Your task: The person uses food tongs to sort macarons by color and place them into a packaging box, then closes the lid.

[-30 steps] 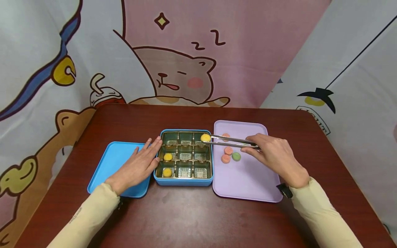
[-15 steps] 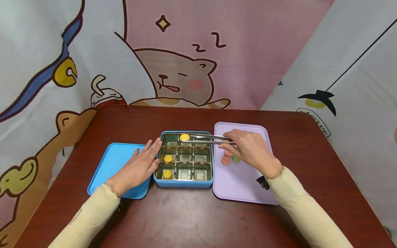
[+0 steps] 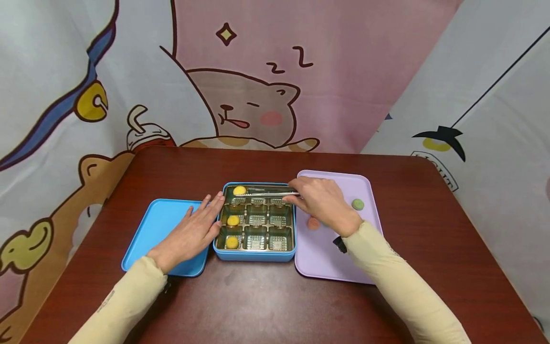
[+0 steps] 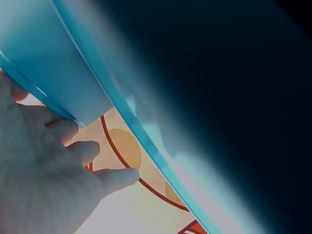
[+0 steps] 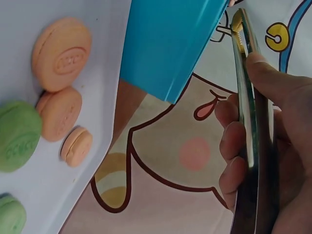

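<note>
Over a divided box (image 3: 256, 256), tongs (image 3: 272, 194) hold a yellow cookie (image 3: 239, 190)

At nine o'clock, the left hand (image 3: 189, 234), straight-fingered, touches the box, likely steadying it; a blue lid (image 3: 154, 224) lies below. Inside, two other yellow cookies (image 3: 233, 220) sit at eight and nine. From three, the right hand (image 3: 322, 200) grips the tongs, their cookie at eleven, hiding part of a lilac tray (image 3: 320, 263) bearing pink cookies (image 5: 61, 53) and green cookies (image 5: 19, 136). Cartoon cloth (image 3: 343, 71) hangs beyond.

Room to pass lies over the table (image 3: 258, 301) on the near side of the box (image 3: 254, 256); the left hand (image 3: 189, 234) blocks its left side, the tongs (image 3: 270, 194) its far row.
</note>
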Tool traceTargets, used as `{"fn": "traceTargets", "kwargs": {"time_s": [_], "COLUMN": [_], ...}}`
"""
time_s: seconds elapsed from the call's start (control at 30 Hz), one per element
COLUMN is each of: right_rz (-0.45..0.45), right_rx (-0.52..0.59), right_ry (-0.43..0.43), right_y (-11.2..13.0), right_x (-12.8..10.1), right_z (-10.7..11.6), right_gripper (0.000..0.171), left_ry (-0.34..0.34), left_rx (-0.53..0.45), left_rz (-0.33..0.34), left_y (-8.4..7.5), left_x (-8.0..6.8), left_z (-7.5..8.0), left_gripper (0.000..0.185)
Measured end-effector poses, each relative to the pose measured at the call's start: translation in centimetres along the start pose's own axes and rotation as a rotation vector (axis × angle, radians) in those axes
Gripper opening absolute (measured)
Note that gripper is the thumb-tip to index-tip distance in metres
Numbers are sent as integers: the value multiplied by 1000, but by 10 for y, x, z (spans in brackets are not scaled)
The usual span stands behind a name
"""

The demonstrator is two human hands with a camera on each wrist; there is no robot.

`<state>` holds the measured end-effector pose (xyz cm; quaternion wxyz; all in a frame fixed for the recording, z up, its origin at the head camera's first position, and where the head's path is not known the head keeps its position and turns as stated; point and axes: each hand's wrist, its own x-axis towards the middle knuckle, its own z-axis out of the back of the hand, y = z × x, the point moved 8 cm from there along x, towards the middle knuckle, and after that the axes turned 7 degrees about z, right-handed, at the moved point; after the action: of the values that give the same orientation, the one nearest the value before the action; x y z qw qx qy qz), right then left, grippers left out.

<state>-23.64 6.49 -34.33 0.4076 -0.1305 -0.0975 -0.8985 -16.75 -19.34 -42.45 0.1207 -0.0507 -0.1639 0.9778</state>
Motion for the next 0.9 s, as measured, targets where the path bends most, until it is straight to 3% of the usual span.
{"fn": "traceTargets", "kwargs": {"time_s": [0.4,0.9], "right_rz": [-15,-28], "right_rx": [-58,-49], "right_ry": [74,54], "right_y": [7,5], "right_x": [15,4], "right_z": [-13,-10], "right_gripper": [32,40], "left_ry": [10,9], "left_rx": [-8,-11], "left_rz": [7,6], "left_y": [3,1], "left_x": [0,-1], "left_z": [-1,-1], "left_gripper": [66,66]}}
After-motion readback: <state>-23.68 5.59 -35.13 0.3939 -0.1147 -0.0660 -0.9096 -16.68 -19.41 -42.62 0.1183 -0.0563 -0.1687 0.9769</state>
